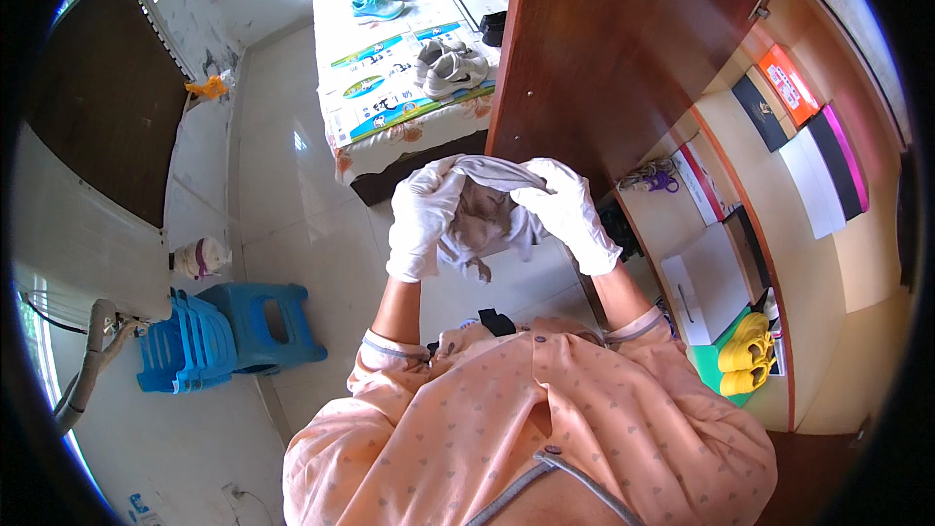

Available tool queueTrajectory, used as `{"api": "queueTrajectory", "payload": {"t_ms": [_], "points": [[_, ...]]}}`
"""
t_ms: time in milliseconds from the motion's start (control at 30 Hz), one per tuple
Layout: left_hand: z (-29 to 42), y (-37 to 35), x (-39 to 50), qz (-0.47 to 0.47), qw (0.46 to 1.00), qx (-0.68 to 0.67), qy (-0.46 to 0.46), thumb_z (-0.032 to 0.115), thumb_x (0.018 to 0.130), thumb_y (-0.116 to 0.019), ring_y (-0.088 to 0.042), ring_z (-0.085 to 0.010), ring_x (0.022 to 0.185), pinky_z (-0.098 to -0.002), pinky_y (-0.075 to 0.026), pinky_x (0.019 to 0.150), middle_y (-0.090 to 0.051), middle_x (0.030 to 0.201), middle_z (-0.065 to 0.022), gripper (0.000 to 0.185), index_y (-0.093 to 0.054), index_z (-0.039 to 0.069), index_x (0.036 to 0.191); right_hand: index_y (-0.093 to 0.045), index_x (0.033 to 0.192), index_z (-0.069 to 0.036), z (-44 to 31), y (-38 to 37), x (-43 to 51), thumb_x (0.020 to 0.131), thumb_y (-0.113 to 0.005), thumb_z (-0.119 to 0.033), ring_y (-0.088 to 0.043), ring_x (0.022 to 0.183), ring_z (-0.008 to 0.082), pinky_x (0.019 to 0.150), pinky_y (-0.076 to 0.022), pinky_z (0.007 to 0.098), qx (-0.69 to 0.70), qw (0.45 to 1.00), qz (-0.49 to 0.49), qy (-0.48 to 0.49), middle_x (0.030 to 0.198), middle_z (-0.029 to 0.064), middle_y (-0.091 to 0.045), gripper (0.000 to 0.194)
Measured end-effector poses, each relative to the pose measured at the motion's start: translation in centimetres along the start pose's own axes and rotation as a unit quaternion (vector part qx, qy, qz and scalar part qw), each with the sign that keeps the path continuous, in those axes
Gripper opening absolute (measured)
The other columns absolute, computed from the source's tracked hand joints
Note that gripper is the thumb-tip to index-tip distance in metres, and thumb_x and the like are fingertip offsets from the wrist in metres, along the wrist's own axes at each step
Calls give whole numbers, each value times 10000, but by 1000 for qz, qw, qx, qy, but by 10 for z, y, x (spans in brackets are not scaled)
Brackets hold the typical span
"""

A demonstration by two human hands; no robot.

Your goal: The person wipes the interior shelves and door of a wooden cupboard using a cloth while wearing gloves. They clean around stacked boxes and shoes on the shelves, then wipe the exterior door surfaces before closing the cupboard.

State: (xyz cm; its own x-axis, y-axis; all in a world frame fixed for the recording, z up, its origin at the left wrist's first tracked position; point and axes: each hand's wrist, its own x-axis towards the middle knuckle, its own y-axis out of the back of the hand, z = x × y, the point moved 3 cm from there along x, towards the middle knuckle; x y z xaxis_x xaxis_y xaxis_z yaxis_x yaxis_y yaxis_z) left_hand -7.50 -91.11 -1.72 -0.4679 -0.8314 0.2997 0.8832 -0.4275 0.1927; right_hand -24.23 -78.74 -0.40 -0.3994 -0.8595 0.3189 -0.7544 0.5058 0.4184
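A crumpled grey cloth [486, 208] hangs between my two hands in front of my chest, its loose folds drooping over the tiled floor. My left hand [425, 213], in a white glove, grips the cloth's left end. At the other end, my right hand [564, 203], gloved the same way, pinches the upper edge. The cloth's top edge arches from one hand to the other. Both hands' fingertips are partly hidden by the glove folds and the fabric.
An open wooden cabinet door [592, 36] stands ahead right; shelves hold boxes [708, 277] and yellow shoes [746, 354]. Beyond, a bed [409, 133] bears white sneakers [451, 69] and teal sneakers [377, 4]. Blue plastic stools [256, 321] stand left on the tiled floor [321, 263].
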Motion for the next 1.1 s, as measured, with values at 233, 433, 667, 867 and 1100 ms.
{"api": "queueTrajectory", "payload": {"t_ms": [233, 433, 667, 867, 1100], "points": [[-2, 0, -2, 72, 965, 162, -196, -7, 873, -639, -706, -293, 900, -373, -550, 846, -735, 1010, -111, 234, -684, 69, 1089, -650, 1109, -9, -13, -11, -11, 881, -755, -278, -612, 949, 137, 844, -499, 304, 55, 986, -67, -144, 1016, 54, -671, 369], [-3, -8, -11, -25, 991, -98, -93, -60, 914, -579, -682, -209, 892, -325, -528, 851, -727, 955, -105, 267, -676, 32, 1145, -677, 1188, 15, 16, -37, -22, 1035, -578, -285, -622, 1067, 140, 998, -483, 293, 243, 950, -111, -159, 1167, 50, -689, 350], [-8, -2, -13, -73, 918, -387, 37, 187, 1073, -529, -661, -130, 946, -294, -524, 883, -720, 1102, -80, 249, -653, 15, 1202, -683, 997, 13, 22, -10, 0, 982, -606, -140, -705, 943, 224, 888, -571, 354, 172, 985, -9, -24, 1022, 121, -724, 172], [-8, -9, 8, -90, 954, -286, -19, 157, 1008, -659, -644, -108, 958, -274, -541, 838, -689, 1094, -33, 278, -617, 19, 1246, -611, 1296, 31, 1, 7, 8, 977, -632, -128, -672, 1103, 222, 1016, -528, 338, 270, 957, 46, -96, 1162, 144, -697, 357], [6, -20, 22, -143, 881, -451, 4, 172, 1003, -675, -638, -112, 989, -273, -543, 878, -679, 1133, -35, 317, -606, 28, 1276, -676, 1252, 54, 4, -8, 2, 915, -702, -110, -627, 945, 111, 850, -516, 279, 98, 989, -25, -107, 1022, 56, -724, 375]]}}
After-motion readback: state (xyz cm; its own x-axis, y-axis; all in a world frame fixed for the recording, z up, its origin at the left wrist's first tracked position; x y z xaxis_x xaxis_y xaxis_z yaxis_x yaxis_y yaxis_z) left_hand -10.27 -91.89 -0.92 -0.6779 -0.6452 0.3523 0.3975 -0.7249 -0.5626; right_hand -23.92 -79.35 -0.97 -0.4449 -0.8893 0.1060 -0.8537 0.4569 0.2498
